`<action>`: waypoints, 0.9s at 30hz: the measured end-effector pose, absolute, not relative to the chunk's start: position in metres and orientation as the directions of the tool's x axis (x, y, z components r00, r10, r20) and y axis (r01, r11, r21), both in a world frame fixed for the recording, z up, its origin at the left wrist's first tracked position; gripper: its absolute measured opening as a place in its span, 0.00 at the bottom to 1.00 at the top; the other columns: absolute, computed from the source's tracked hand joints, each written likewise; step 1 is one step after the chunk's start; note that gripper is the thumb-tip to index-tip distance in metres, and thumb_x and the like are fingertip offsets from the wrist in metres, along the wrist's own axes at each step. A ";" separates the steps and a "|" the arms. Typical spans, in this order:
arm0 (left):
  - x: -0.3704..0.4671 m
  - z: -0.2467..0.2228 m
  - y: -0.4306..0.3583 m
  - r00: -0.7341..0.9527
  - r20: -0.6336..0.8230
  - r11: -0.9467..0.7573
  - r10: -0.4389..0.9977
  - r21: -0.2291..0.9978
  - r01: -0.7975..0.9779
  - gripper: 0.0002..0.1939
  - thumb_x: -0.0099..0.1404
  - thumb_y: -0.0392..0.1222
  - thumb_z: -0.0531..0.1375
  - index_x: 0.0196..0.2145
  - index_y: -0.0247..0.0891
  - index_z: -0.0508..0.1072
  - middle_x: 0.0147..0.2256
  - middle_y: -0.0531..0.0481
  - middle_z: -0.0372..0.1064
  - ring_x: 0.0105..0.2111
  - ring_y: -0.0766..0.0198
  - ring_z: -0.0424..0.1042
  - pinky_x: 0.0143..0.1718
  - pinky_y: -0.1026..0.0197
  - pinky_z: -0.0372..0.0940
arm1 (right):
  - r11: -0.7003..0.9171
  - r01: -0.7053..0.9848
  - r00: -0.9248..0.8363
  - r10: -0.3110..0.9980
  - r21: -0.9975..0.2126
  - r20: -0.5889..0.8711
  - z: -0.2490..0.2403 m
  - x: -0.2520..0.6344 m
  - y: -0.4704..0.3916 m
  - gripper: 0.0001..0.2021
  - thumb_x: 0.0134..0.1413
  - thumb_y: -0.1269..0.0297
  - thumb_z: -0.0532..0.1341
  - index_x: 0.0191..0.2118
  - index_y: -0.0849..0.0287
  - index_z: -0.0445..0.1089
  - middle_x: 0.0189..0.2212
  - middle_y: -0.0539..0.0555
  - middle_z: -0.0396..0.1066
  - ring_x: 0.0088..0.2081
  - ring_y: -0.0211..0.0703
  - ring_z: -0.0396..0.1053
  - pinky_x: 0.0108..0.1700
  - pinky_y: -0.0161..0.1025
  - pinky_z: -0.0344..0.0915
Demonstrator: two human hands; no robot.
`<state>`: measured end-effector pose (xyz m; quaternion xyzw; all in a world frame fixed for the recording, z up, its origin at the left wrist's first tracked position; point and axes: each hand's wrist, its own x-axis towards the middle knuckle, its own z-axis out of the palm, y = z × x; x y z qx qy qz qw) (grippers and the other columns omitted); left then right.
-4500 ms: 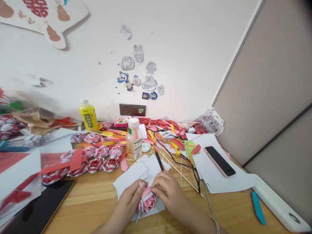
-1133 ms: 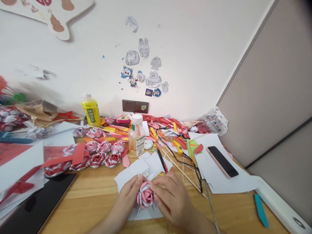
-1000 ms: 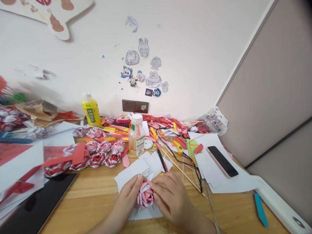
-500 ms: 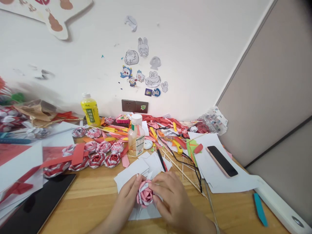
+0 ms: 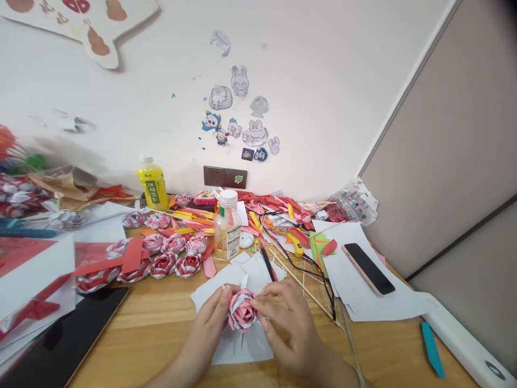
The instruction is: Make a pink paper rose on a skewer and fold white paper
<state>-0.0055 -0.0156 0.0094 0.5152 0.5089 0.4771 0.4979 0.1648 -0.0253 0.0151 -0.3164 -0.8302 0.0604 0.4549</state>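
Observation:
Between my hands, above white paper sheets (image 5: 241, 353), is a pink and white paper rose (image 5: 243, 311) with its bloom facing me. A strip end sticks out at its top, and a thin pointed piece shows below it. My left hand (image 5: 214, 313) grips the rose from the left, thumb along its edge. On the other side, my right hand (image 5: 288, 318) has its fingertips at the right rim, with thumb and index finger slightly apart and curled. Finished paper roses (image 5: 163, 264) in pink, red and white lie in rows to the left.
A clear bottle (image 5: 227, 231) and a yellow drink bottle (image 5: 152, 183) stand behind. Paper strips (image 5: 266, 207), thin sticks and a yellow-handled glue gun (image 5: 295, 245) with a black cord lie toward the wall. A phone (image 5: 368, 268) rests on paper at right; a dark tablet (image 5: 76, 345) lies left.
My right hand has opened a little and shifted slightly right along the rose's edge. The rose has turned and risen slightly, and the thin piece beneath it shows more clearly.

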 end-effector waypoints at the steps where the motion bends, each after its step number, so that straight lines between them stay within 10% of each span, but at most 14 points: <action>1: -0.005 0.009 -0.016 0.024 -0.016 0.015 1.000 0.999 0.041 0.16 0.59 0.53 0.51 0.28 0.40 0.69 0.27 0.54 0.68 0.32 0.60 0.67 0.37 0.63 0.62 | 0.787 0.467 -0.379 0.590 -0.403 0.713 0.014 0.164 -0.025 0.20 0.48 0.75 0.53 0.48 0.55 0.65 0.40 0.56 0.62 0.40 0.45 0.62 0.39 0.46 0.61; 14: -0.004 0.004 -0.013 0.017 -0.058 0.058 0.998 0.998 -0.001 0.17 0.59 0.55 0.51 0.30 0.40 0.70 0.29 0.53 0.70 0.34 0.59 0.67 0.37 0.62 0.62 | 0.816 0.489 -0.458 0.541 -0.309 0.705 0.010 0.165 -0.023 0.22 0.49 0.74 0.53 0.53 0.58 0.60 0.41 0.58 0.62 0.40 0.47 0.62 0.40 0.46 0.61; 27: 0.002 0.010 -0.015 0.192 -0.096 0.130 0.977 0.976 -0.175 0.21 0.53 0.56 0.58 0.40 0.40 0.69 0.24 0.56 0.68 0.27 0.62 0.67 0.32 0.62 0.64 | 0.635 0.427 -0.266 0.769 -0.644 0.582 0.015 0.162 -0.016 0.13 0.51 0.67 0.58 0.44 0.55 0.67 0.38 0.54 0.63 0.41 0.44 0.63 0.43 0.42 0.63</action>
